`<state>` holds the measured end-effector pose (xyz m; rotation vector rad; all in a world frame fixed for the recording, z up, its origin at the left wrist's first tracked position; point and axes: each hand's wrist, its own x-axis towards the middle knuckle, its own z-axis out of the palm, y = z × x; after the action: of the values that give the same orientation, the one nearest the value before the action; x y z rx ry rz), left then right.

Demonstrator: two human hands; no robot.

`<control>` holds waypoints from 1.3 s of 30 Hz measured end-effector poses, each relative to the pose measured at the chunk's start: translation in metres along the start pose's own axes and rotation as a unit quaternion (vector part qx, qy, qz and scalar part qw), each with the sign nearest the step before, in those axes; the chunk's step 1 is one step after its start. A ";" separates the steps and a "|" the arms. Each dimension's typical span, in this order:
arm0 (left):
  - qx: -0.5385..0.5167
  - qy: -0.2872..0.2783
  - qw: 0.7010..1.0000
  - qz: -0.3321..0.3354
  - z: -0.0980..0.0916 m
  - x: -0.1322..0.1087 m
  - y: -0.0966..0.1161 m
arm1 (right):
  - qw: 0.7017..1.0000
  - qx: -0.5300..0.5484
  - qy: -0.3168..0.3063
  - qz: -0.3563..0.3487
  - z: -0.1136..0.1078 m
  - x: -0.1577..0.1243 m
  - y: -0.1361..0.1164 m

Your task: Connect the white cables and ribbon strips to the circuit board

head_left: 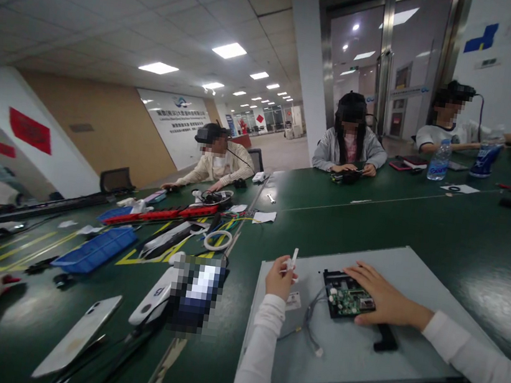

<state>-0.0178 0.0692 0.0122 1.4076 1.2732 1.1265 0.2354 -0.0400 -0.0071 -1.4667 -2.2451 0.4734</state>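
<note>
Left hand (pixel 280 276): your fingers are pinched around a white stick (pixel 294 259), held nearly upright, likely so its tip is free.
Right hand (pixel 386 302): your fingers and thumb clasp opposite edges of the circuit board (pixel 349 297), probably to steady it.
Board's place: on the grey mat (pixel 346 362), right of the cable (pixel 307 318), perhaps sparing the green table (pixel 322 222) scratches.

A grey board (pixel 331 368) lies flat on the green bench (pixel 442 238); on it sit a circuit unit (pixel 345 299), cables (pixel 306 324) and a black piece (pixel 386 342). Leftward, the bench carries a white phone (pixel 78 338), a blue tray (pixel 97 252), a white ring (pixel 216 250) and a red strip (pixel 162 215); farther off, a wrench (pixel 271 199) and two upright bottles (pixel 438 164).
</note>
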 end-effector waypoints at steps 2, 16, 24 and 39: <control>-0.015 -0.003 1.000 0.002 -0.002 -0.001 0.002 | 1.000 -0.006 0.017 0.002 0.004 0.000 0.002; -0.073 -0.007 0.996 -0.056 0.001 0.005 -0.008 | 0.998 -0.020 0.047 0.031 0.007 0.009 0.015; -0.101 0.036 0.991 -0.084 0.000 0.016 -0.027 | 0.999 0.010 0.040 0.022 0.004 0.007 0.016; -0.101 0.019 0.994 -0.028 0.008 0.037 -0.027 | 0.999 -0.013 0.025 0.039 0.002 0.010 0.012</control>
<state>-0.0126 0.1078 -0.0141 1.1991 1.1833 1.2117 0.2396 -0.0260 -0.0130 -1.5668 -2.1702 0.4289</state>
